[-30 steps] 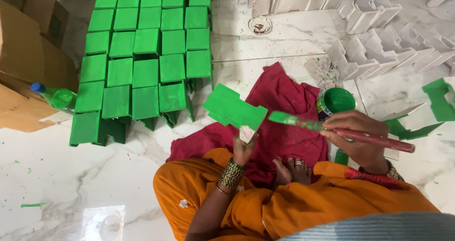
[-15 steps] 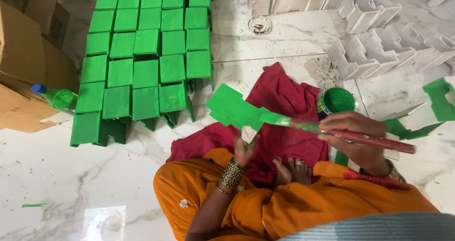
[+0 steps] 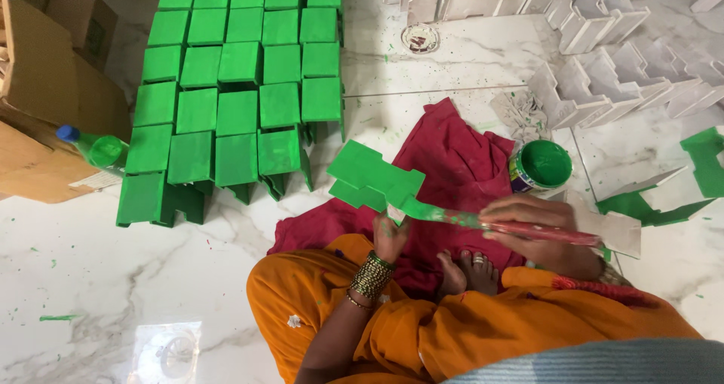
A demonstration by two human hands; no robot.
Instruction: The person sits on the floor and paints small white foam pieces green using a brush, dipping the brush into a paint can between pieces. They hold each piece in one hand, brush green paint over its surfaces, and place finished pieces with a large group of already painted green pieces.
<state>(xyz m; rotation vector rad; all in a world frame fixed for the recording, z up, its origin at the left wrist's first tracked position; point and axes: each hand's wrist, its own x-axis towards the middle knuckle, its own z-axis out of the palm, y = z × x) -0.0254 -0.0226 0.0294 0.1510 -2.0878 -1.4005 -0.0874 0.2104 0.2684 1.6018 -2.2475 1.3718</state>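
The left hand (image 3: pixel 390 235) is pinching the lower edge of a stepped green-painted piece (image 3: pixel 375 179) from beneath, fingers pressed together on it and holding it tilted above a crumpled red cloth (image 3: pixel 452 165), while the right hand (image 3: pixel 537 231) is closing around the red handle of a paintbrush (image 3: pixel 483 221) whose green-loaded bristles are touching the piece's near edge (the bare spot beside the thumb looks unpainted). Judging from this, the stroke is going best if the brush is drawn along the edge and away from the pinching fingers, with the piece kept over the cloth so drips are landing there. Just beside the right hand, an open tin of green paint (image 3: pixel 541 166) is standing at the cloth's edge, near enough to be tipped by a careless elbow. To the left, rows of painted green blocks (image 3: pixel 237 90) are drying, well apart from the hands; white unpainted pieces (image 3: pixel 596 90) are crowding the upper right. Open marble floor (image 3: pixel 113 278) is lying to the lower left, the freest room for setting work down.
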